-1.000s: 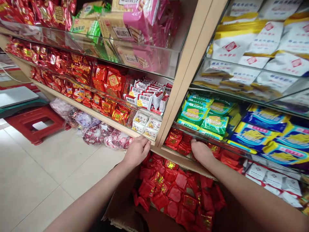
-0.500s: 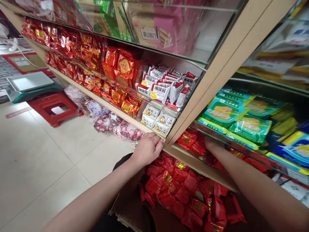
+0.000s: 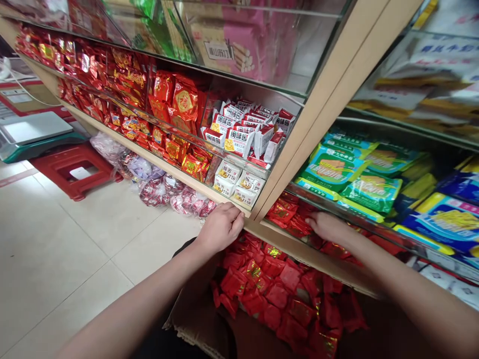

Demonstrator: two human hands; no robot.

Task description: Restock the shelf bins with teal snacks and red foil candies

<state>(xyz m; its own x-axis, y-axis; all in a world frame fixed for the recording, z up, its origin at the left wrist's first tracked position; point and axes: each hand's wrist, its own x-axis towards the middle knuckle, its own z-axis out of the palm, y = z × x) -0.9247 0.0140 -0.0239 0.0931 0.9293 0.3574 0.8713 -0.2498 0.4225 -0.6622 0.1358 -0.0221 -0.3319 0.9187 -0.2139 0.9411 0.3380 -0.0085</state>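
Observation:
My left hand (image 3: pixel 221 227) is closed, its fingers curled over the rim of an open cardboard box (image 3: pixel 299 249) where it meets the shelf's front ledge. Inside that box lies a loose heap of small red packets (image 3: pixel 279 294) with gold print. My right hand (image 3: pixel 327 225) reaches into the lowest shelf compartment on the right. There its bent fingers are at the edge of red packets (image 3: pixel 282 210) like those in the box; the fingertips are partly hidden.
Above my right hand, a glass-fronted shelf holds green biscuit packs (image 3: pixel 377 192). White boxed crackers (image 3: pixel 239 184) and red-and-white packs (image 3: pixel 239 134) fill the compartment left of the wooden upright (image 3: pixel 299 134). Bagged goods (image 3: pixel 155 189), a red stool (image 3: pixel 75 169) and a scale (image 3: pixel 37 127) stand at left.
My right hand has come forward and left out of the deeper part of the low compartment, so more of it shows. The left hand keeps its place. The view has shifted slightly.

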